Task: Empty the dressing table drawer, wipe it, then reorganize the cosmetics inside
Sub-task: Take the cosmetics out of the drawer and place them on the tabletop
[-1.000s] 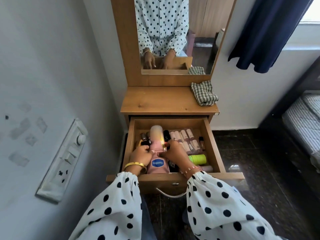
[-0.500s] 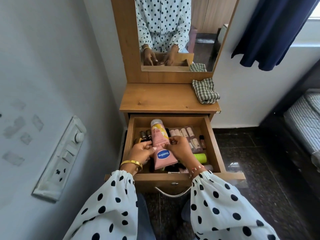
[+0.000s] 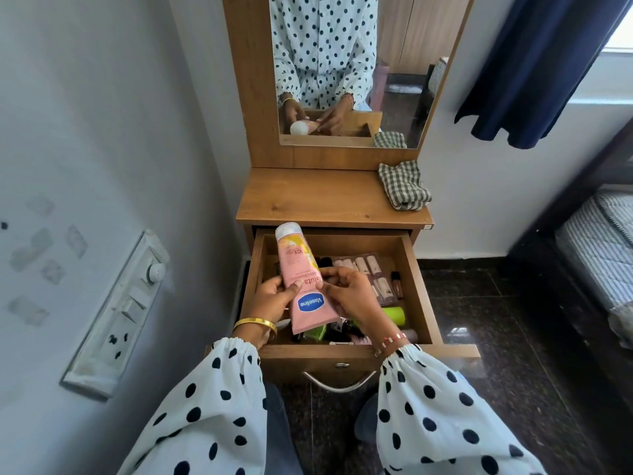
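A checked cloth [image 3: 404, 186] is lying crumpled at the back right corner of the wooden counter [image 3: 318, 197], against the mirror frame.

Both hands' fingers [image 3: 327, 274] grip pink tube [image 3: 301, 279] above open drawer [image 3: 416, 282].

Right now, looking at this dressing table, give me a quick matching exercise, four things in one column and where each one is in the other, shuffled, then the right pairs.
Things:
1. pink Vaseline tube
2. checked cloth
3. lime green bottle
4. gold bangle

Places:
A. on the tabletop, right side by the mirror
B. lying in the drawer, right side
C. on the left wrist
D. held above the drawer by the left hand and right hand

Pairs: 1-D, 2-A, 3-B, 4-C
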Motion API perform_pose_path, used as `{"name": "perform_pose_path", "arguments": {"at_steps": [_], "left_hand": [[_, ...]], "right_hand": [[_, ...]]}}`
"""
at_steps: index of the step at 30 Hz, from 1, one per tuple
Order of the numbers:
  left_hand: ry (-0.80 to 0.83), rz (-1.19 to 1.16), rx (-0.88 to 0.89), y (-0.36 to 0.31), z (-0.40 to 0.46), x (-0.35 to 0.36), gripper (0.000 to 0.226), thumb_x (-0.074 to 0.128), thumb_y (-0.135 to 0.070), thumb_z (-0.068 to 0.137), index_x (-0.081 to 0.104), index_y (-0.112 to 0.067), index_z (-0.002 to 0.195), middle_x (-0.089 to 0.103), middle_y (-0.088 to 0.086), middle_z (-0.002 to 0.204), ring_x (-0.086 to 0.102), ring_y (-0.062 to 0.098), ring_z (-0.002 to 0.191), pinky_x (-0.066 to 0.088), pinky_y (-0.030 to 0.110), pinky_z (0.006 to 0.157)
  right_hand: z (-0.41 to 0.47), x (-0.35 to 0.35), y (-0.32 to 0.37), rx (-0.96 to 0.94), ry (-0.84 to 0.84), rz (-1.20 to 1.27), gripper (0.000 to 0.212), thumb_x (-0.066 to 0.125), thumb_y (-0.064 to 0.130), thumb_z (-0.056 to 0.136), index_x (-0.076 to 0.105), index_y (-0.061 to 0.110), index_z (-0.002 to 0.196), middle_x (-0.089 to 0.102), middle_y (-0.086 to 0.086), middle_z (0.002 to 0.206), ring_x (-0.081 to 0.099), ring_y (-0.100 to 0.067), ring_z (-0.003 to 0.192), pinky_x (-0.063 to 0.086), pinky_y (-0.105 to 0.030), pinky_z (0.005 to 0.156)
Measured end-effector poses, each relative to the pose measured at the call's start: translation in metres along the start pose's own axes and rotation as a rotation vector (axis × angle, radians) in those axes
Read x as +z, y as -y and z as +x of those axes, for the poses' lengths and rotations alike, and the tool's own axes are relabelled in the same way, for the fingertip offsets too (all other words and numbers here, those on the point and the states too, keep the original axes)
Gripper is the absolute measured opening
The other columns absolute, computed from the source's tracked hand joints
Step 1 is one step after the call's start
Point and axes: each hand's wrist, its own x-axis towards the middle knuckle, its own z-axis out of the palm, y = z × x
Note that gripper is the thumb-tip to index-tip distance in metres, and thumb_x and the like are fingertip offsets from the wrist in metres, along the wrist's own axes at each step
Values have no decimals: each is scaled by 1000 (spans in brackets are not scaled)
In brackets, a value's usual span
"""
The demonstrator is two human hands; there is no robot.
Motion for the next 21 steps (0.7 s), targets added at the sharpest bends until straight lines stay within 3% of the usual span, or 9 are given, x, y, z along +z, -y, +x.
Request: {"name": "perform_pose_path", "arguments": {"at_steps": [2,4,6,9,13,18,21], "left_hand": [[-1,-14,-6,0,0,-1,22,56,-23,89,53,-13,109,64,10,116,62,21,89,53,36,73],[6,-5,-7,1,0,-2,23,56,-23,89,53,-14,110,63,9,118,62,21,90,53,36,72],[16,8,-4,1,0,-2,31,57,-23,89,53,-11,117,63,9,118,62,21,89,52,30,66],[39,21,-7,2,1,-1,36,57,-23,88,51,-11,122,63,9,118,62,20,87,52,27,63],[37,38,-11,3,1,-1,39,58,-24,88,49,-12,125,62,9,120,62,20,86,52,27,63],[38,49,-14,2,0,0,38,57,-24,89,50,-11,124,62,9,121,62,20,89,52,27,64],[44,70,-16,3,1,0,37,57,-25,88,50,-12,122,62,9,121,62,20,89,52,27,65]], "right_hand": [[3,-4,-2,13,-128,23,14,58,13,90,61,8,102,66,-4,93,64,-17,89,55,-30,73],[13,-17,-9,8,-340,-182,17,59,14,89,65,7,104,66,-5,95,62,-19,86,53,-34,78],[21,-32,-12,38,-443,-414,28,59,13,86,63,5,113,65,-12,109,62,-26,95,51,-36,84],[29,-46,-18,94,-405,-685,33,56,12,86,58,3,117,54,-18,123,52,-32,112,46,-37,95],[33,-45,-21,161,-354,-926,44,61,26,87,50,6,124,45,-16,129,45,-32,118,44,-40,98],[34,-47,-22,230,-406,-922,66,72,38,77,47,5,128,40,-15,130,41,-31,121,43,-40,97],[35,-50,-24,249,-389,-902,69,73,42,76,48,6,129,38,-15,131,41,-30,122,43,-40,97]]}}
